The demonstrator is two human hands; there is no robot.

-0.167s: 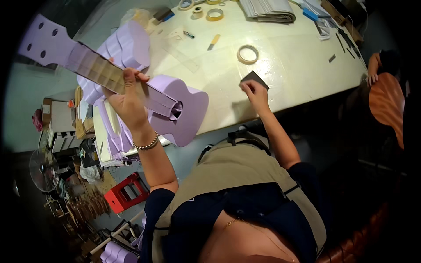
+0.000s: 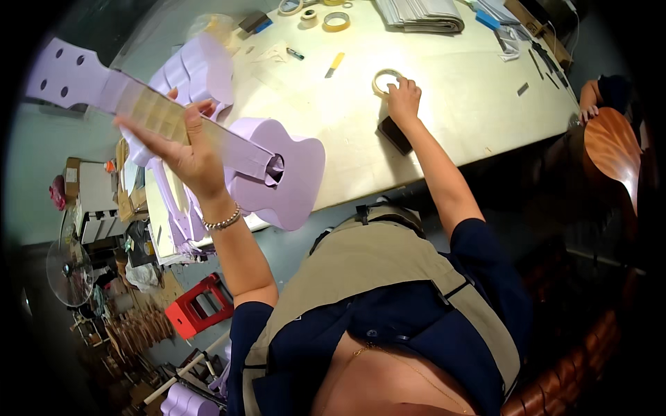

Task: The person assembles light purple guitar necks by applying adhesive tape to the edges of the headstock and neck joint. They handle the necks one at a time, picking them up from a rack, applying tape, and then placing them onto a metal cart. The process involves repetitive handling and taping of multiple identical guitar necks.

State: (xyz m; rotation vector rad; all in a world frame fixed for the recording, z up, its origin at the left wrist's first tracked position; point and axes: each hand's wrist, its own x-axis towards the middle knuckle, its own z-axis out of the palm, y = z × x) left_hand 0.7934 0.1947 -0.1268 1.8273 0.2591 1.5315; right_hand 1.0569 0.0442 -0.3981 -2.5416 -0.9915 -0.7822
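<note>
A lilac ukulele [image 2: 298, 166] with several holes in its headstock leans across the left side, its body over the table's near edge. Strips of tape cover the fretboard. My left hand [image 2: 198, 159] supports the neck from below, thumb over the fretboard and fingertips showing on the far side; part of this hand is blurred. At the table's middle my right hand [image 2: 404, 104] has its bent fingers on the near right rim of a roll of tape [image 2: 379, 78], partly covering it. Just below that hand lies a dark rectangular block [image 2: 395, 136].
Another lilac ukulele body [image 2: 208, 66] lies behind the neck. A yellow-handled knife [image 2: 336, 62], more tape rolls [image 2: 336, 22] and a paper stack [image 2: 420, 15] lie farther back. Another person's hand [image 2: 588, 113] touches a brown wooden piece [image 2: 614, 149] at the right.
My right hand has moved away from the dark block, forward to the roll of tape. The block now sits uncovered below it. My left hand's fingers have spread somewhat along the ukulele's neck.
</note>
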